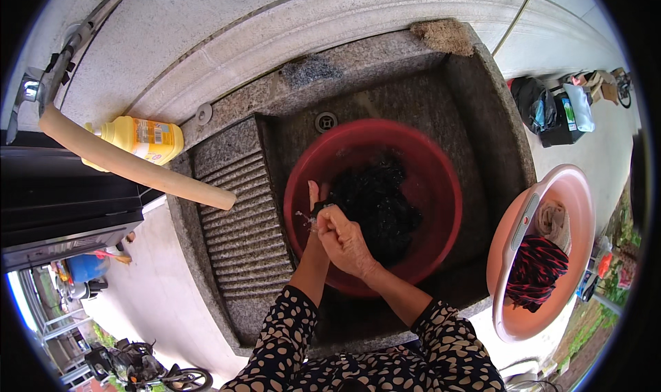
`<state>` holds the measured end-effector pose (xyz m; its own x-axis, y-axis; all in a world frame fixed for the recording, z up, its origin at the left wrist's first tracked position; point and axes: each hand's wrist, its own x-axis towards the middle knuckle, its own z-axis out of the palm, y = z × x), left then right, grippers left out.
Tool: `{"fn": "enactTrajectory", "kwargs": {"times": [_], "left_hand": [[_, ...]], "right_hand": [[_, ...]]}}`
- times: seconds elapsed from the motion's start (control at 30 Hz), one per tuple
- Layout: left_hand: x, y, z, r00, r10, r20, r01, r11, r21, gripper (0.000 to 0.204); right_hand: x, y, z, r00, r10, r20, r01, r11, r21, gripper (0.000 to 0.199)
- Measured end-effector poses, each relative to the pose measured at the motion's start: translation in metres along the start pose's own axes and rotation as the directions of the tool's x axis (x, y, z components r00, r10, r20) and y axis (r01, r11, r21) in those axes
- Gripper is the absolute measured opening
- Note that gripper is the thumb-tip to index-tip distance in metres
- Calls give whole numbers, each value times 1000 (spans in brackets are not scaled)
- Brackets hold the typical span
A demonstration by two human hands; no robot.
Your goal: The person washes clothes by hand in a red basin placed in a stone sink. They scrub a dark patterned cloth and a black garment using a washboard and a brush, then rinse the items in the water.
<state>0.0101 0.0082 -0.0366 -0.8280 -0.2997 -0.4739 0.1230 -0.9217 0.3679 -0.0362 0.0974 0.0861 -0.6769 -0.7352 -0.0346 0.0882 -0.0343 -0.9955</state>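
Observation:
A dark, wet cloth (375, 206) lies bunched in a round red basin (441, 185). Over the basin's left side my two hands come together, with a small fold of the dark cloth showing between them. My right hand (342, 240) is closed in a fist on this fold. Just behind it, my left hand (314, 193) also grips the cloth; its thumb sticks up and most of its other fingers are hidden by the right hand. Small splashes of water show beside the left wrist.
The basin stands in a stone sink (509, 116) with a ridged washboard (241, 233) on its left. A beige hose (138, 158) hangs over that side, before a yellow bottle (155, 138). A brush-like brown pad (443, 37) lies on the rim. At right, a pink tub (502, 282) holds clothes.

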Motion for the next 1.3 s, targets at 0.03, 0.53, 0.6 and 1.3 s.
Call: {"fn": "enactTrajectory", "kwargs": {"times": [0.03,0.53,0.6,1.3], "left_hand": [[-7,-1,7,984,78,-158,-45,977,207,49],[-39,-9,20,789,209,-578,56,912,406,54],[-34,-17,24,750,252,-611,314,678,664,58],[-42,-13,1,993,-114,25,116,948,-297,40]], "right_hand": [[-4,-5,15,977,-202,-74,193,974,-120,17],[67,124,-61,899,-56,-435,-228,788,-572,41],[41,141,-50,997,-72,28,67,624,-779,45],[38,54,7,992,-116,-52,50,729,-683,19]]}}
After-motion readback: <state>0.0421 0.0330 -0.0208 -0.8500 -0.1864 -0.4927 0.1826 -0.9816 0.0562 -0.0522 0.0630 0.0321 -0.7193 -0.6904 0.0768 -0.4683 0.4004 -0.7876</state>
